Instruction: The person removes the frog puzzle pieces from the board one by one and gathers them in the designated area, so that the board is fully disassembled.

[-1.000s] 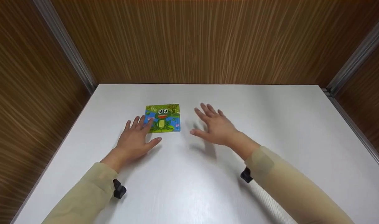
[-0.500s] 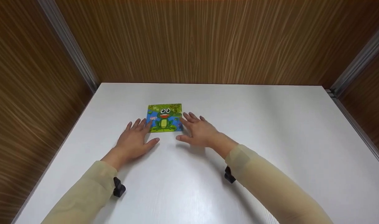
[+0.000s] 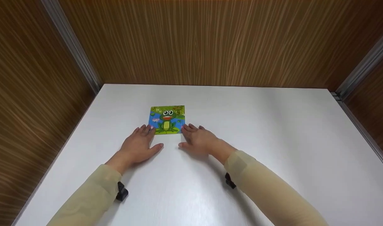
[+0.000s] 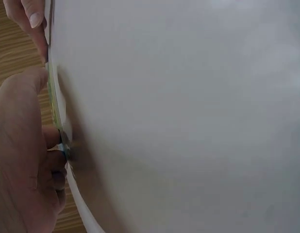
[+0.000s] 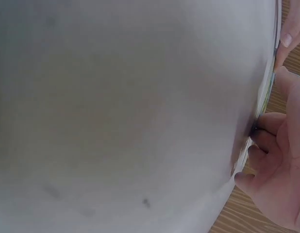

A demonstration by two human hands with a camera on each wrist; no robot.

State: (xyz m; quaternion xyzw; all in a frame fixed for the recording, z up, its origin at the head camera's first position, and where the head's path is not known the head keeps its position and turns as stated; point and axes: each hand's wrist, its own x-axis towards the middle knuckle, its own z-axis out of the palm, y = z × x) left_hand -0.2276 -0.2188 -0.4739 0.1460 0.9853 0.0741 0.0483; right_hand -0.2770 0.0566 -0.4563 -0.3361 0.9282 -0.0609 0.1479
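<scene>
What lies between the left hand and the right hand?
In the head view, the lower part of the frog picture lies between the left hand and right hand; nearer the person, bare white tabletop.

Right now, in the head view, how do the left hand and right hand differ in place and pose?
The left hand is at the lower left corner of the picture; the right hand is at its lower right. The left hand points up and right, while the right hand points up and left. Both are bare and have their backs to the head camera.
</scene>
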